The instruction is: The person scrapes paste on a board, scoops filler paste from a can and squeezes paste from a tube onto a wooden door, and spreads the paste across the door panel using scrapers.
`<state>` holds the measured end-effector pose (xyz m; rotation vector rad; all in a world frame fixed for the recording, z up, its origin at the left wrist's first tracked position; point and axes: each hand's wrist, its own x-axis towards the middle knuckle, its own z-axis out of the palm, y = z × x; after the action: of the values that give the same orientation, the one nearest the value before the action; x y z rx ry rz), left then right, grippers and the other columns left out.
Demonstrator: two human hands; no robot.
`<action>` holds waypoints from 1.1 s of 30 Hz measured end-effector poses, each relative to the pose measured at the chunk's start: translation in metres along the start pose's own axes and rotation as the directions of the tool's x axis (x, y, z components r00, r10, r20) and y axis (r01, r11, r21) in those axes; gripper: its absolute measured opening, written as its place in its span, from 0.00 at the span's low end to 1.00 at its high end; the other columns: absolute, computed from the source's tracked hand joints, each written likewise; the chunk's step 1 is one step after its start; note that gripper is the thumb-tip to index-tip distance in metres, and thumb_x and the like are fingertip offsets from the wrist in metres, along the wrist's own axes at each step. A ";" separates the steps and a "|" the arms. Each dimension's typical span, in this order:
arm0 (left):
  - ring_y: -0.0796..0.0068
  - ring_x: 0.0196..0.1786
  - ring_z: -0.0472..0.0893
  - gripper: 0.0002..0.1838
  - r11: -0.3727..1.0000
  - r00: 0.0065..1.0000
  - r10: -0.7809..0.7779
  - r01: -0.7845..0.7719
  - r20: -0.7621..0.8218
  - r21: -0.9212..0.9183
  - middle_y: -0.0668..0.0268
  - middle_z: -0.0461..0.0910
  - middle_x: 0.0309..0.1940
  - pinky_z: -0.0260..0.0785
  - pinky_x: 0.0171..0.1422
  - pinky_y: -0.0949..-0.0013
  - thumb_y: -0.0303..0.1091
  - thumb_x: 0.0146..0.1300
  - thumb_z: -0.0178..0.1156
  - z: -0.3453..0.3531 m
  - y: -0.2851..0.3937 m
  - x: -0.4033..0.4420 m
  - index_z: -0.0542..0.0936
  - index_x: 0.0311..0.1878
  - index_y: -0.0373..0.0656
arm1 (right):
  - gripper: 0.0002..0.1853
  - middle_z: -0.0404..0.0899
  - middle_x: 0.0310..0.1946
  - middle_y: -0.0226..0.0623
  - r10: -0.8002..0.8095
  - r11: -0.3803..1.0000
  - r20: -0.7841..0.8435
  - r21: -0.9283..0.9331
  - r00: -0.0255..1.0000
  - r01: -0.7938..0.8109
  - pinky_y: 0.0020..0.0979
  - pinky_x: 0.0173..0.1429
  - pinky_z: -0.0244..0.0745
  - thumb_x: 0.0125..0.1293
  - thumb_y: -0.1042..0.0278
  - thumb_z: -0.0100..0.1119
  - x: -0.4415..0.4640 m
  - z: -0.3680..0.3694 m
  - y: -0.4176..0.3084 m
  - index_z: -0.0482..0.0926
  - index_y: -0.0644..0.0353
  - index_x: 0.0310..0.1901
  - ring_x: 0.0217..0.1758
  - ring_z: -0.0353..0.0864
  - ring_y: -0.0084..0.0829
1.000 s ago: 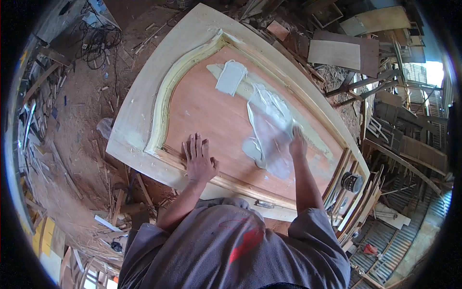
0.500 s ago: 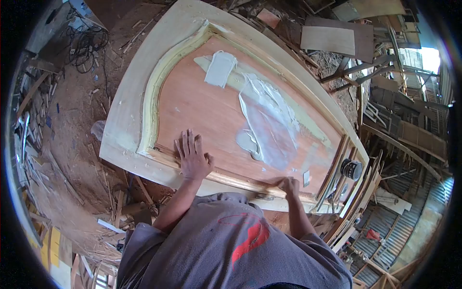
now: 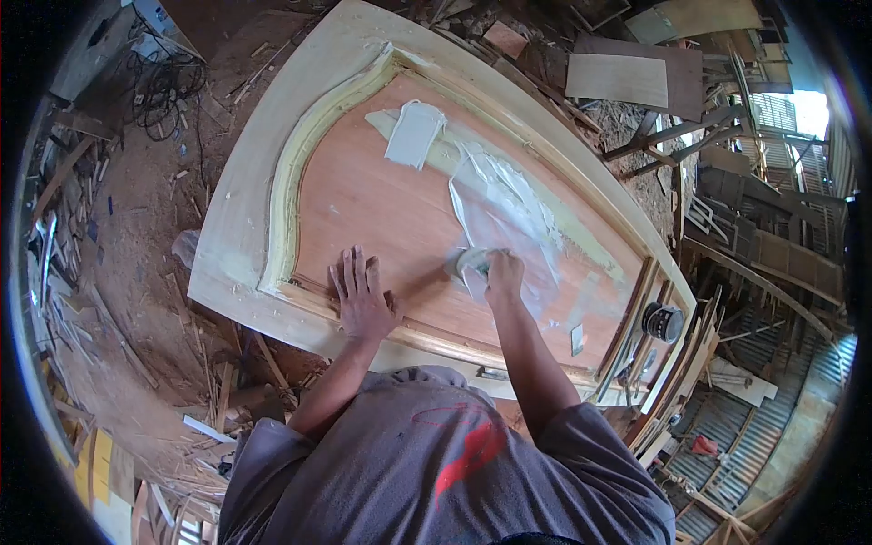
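A wooden door panel (image 3: 363, 209) with a raised frame lies in front of me. White paste (image 3: 513, 195) is smeared across its reddish middle, and a thick white rectangular patch (image 3: 416, 134) sits farther up. My left hand (image 3: 365, 304) rests flat near the panel's lower edge, fingers spread, holding nothing. My right hand (image 3: 504, 274) is closed at the lower left part of the smear, over a pale, blurred flat thing that I cannot make out. A small grey rectangular piece (image 3: 577, 340) lies on the panel to its right.
A round dark-sided container (image 3: 662, 322) stands at the panel's right end. Tangled black cable (image 3: 163, 95) lies on the dirt floor at the upper left. Wood scraps (image 3: 118, 327) litter the left side. Boards (image 3: 618, 80) and corrugated sheets (image 3: 745, 436) are at the right.
My right hand went from the smear's right side down to the panel's lower edge, then up and left onto the paste. The left hand stays flat. The whole view has shifted slightly.
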<state>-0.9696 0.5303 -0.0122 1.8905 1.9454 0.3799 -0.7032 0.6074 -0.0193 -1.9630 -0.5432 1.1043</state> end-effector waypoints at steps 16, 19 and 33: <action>0.37 0.85 0.50 0.42 1.000 1.000 0.001 -0.001 -0.014 0.002 0.40 0.57 0.80 0.35 0.88 0.29 0.41 0.53 0.64 -0.004 0.000 -0.001 0.69 0.72 0.32 | 0.20 0.89 0.42 0.51 -0.599 0.292 0.433 -0.665 0.674 0.687 0.47 0.43 0.83 0.67 0.69 0.60 0.057 0.104 -0.098 0.81 0.69 0.57 0.37 0.89 0.47; 0.37 0.85 0.50 0.41 1.000 0.999 0.013 -0.012 -0.029 0.007 0.40 0.56 0.81 0.35 0.87 0.28 0.42 0.54 0.62 -0.001 -0.002 0.000 0.69 0.71 0.32 | 0.24 0.80 0.63 0.63 -0.589 -0.036 0.646 -0.622 0.486 0.782 0.47 0.68 0.79 0.73 0.69 0.55 0.054 0.084 -0.064 0.73 0.72 0.67 0.63 0.83 0.57; 0.36 0.85 0.50 0.42 0.999 0.999 0.017 -0.018 -0.051 -0.028 0.41 0.56 0.81 0.36 0.87 0.27 0.40 0.52 0.64 0.001 -0.004 -0.001 0.68 0.72 0.34 | 0.22 0.85 0.52 0.62 -0.102 0.077 0.312 -0.944 0.945 0.320 0.52 0.60 0.80 0.72 0.70 0.49 -0.017 -0.175 0.031 0.78 0.70 0.64 0.58 0.85 0.59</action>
<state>-0.9732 0.5292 -0.0149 1.8987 1.9463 0.4631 -0.5639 0.5022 0.0163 -2.7193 -2.1033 0.6458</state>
